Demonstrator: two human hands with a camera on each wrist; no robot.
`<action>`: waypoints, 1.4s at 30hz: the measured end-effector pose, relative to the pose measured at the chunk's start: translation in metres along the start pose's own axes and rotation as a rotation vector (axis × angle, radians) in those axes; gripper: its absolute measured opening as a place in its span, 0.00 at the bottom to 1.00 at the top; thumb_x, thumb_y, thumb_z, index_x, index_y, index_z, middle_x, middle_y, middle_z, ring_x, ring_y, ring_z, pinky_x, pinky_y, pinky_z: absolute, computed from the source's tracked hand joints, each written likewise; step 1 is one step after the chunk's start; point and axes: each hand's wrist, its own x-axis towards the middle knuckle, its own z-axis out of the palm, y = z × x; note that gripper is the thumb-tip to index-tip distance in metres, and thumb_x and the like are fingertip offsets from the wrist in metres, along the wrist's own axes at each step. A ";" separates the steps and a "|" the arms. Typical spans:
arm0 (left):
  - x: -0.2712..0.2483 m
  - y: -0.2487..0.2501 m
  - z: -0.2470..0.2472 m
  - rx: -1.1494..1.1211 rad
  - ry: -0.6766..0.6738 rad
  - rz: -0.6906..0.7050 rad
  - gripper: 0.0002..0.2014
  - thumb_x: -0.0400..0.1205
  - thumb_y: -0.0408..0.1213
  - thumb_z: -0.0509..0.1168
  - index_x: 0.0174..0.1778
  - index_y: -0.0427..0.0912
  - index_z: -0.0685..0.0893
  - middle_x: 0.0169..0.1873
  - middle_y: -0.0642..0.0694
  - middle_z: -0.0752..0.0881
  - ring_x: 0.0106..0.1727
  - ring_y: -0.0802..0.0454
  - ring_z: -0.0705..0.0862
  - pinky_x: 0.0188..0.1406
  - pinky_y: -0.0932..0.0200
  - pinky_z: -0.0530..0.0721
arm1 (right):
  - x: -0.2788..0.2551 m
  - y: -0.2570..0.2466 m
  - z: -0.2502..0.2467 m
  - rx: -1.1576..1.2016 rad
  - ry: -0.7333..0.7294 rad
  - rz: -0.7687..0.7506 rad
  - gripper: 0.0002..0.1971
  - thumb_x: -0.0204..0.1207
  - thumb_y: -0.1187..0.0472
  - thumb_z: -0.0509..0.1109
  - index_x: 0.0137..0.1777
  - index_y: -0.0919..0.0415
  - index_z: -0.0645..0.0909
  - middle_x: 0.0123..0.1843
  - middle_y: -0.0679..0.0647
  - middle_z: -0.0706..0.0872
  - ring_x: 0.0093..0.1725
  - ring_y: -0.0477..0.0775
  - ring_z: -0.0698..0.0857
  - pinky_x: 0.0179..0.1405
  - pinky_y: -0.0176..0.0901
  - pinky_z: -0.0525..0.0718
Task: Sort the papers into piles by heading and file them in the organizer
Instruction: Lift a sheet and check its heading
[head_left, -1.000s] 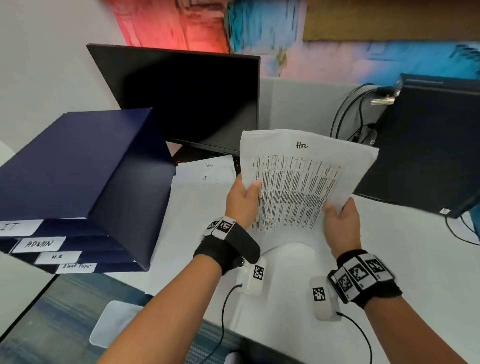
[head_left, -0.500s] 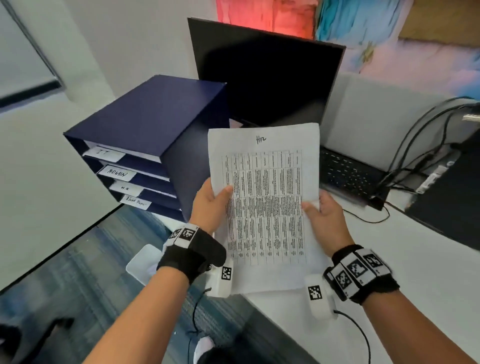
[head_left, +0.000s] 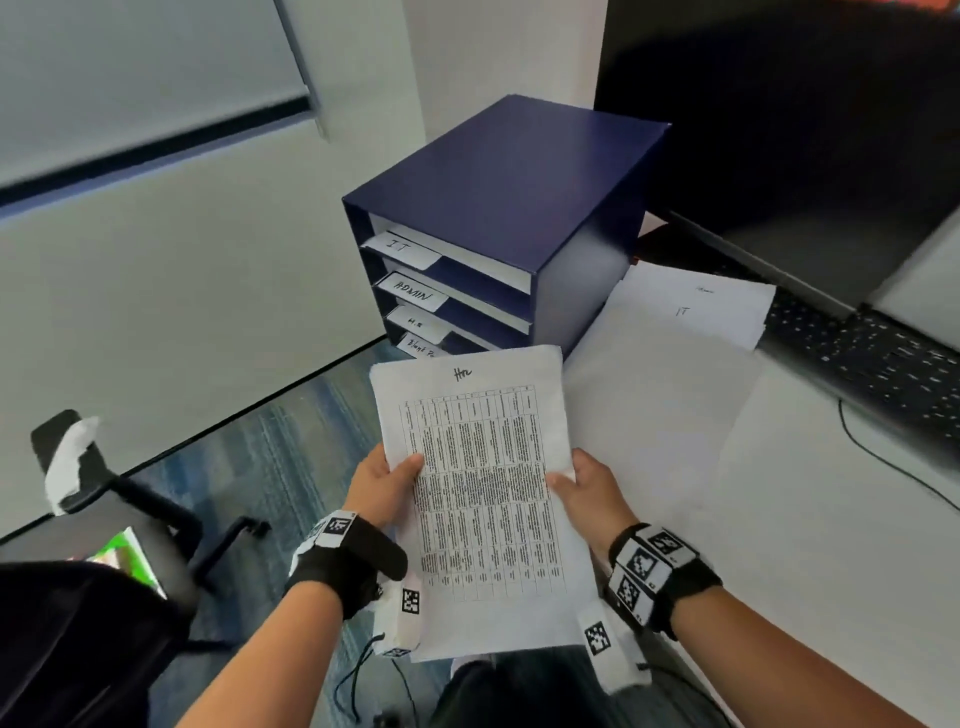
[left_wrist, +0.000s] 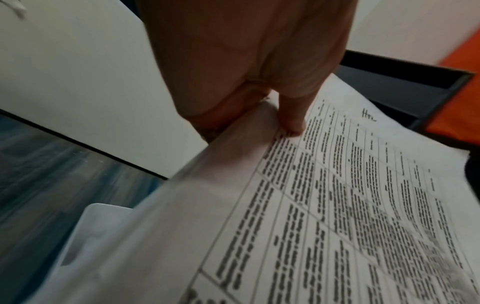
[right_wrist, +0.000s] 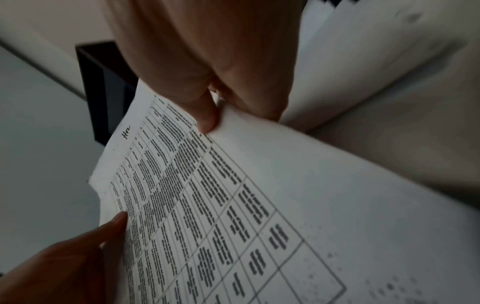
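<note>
Item: sheaf of papers (head_left: 483, 499), headed "HR" by hand over a printed table, held in the air off the surface's (head_left: 810, 545) left edge, just before the organizer (head_left: 519, 208). Left hand (head_left: 382, 488) and right hand (head_left: 587, 486) each pinch a side edge, thumbs on top.

Organizer tabs: "IT", "ADMIN", "H.R", "Blank Pa…". Loose sheet (head_left: 691, 306) by the far edge: "IT".

Risk: slots are narrow; limp sheets may buckle or enter the wrong tier.

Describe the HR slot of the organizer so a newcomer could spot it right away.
Find the dark blue organizer on the desk corner, left of the monitor. Its open front has four stacked slots with white handwritten tags. The HR slot is third from the top, under ADMIN and above the bottom blank-paper tag.
</note>
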 end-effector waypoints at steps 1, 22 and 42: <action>0.001 0.003 -0.006 0.013 0.020 0.003 0.12 0.74 0.41 0.70 0.54 0.51 0.85 0.54 0.42 0.90 0.57 0.39 0.88 0.62 0.33 0.80 | 0.004 -0.001 0.010 -0.028 -0.015 0.013 0.10 0.83 0.65 0.62 0.60 0.57 0.80 0.57 0.48 0.87 0.58 0.49 0.85 0.63 0.44 0.80; 0.091 0.050 -0.092 0.352 -0.147 -0.089 0.05 0.78 0.46 0.70 0.44 0.50 0.85 0.45 0.40 0.91 0.46 0.40 0.88 0.60 0.38 0.83 | 0.070 -0.059 0.084 0.261 0.302 0.180 0.11 0.84 0.67 0.56 0.61 0.62 0.77 0.57 0.59 0.84 0.53 0.58 0.83 0.58 0.50 0.82; 0.187 0.143 -0.029 0.456 -0.148 0.078 0.05 0.84 0.35 0.63 0.54 0.41 0.79 0.29 0.43 0.85 0.14 0.58 0.78 0.09 0.70 0.71 | 0.080 -0.103 0.095 0.671 0.046 0.295 0.06 0.82 0.73 0.60 0.55 0.64 0.71 0.53 0.67 0.83 0.36 0.60 0.89 0.28 0.44 0.89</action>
